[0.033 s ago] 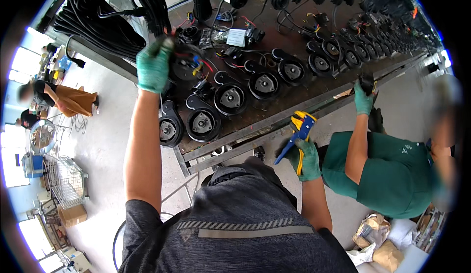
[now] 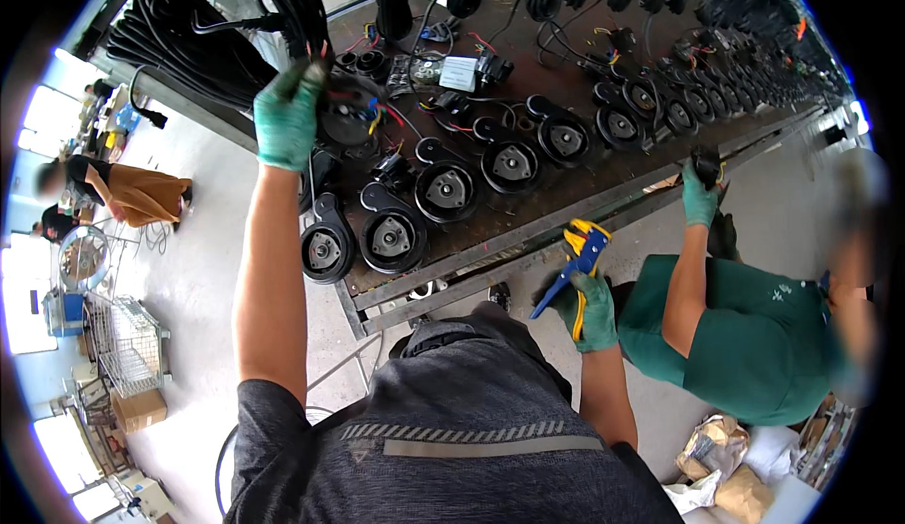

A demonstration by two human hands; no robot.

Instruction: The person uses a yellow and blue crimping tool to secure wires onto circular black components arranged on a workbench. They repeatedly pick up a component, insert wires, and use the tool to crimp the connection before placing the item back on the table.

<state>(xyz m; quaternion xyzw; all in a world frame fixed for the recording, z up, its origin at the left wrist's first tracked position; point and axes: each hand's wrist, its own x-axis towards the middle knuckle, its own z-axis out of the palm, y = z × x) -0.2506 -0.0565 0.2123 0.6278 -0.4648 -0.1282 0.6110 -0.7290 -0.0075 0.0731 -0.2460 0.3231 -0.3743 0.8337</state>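
Right of the fingers of the left hand: one long dark desk. Left of them: one thick hank of black cable, hanging. Directly above: a second cable, black, lower end apparently pinched between thumb and bent fingers; contact partly blurred. Below and right: a row of wheels, black-rimmed, grey metal centres. Well below and right, near the body: right hand, fingers wrapped round one hand tool, blue and yellow, head clear of wires. Just right of the left fingers: coloured leads, red, yellow, blue, splayed. Work judged partway: leads seem unjoined; finished wheels, indistinguishable.
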